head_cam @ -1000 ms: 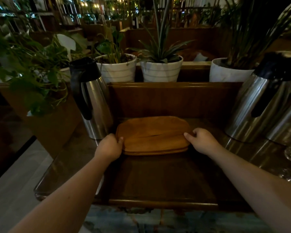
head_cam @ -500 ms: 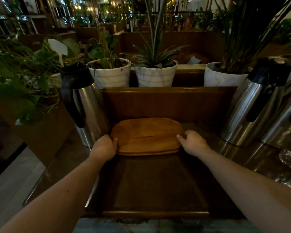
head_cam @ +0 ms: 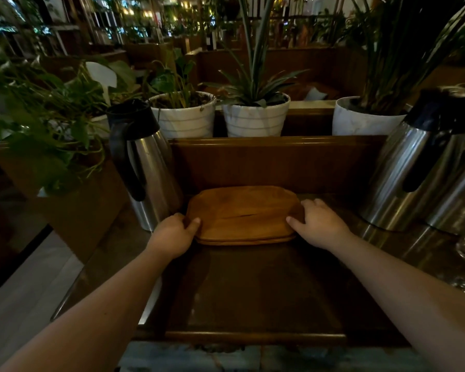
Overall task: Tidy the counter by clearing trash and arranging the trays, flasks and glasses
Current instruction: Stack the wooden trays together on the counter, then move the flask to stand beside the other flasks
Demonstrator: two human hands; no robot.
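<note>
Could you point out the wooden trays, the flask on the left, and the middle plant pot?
Wooden trays [head_cam: 243,213], head view, bare top surface.
Left flask [head_cam: 156,162], head view, steel body.
Middle plant pot [head_cam: 255,119], head view, white front wall.

The stacked trays [head_cam: 243,213] are orange-brown wood. At ten o'clock, the flask [head_cam: 148,167] is shiny silver with a black top. At twelve o'clock, two pots [head_cam: 255,119] are white with thin stripes.

head view, forward-down, close over counter [head_cam: 253,291]
</note>
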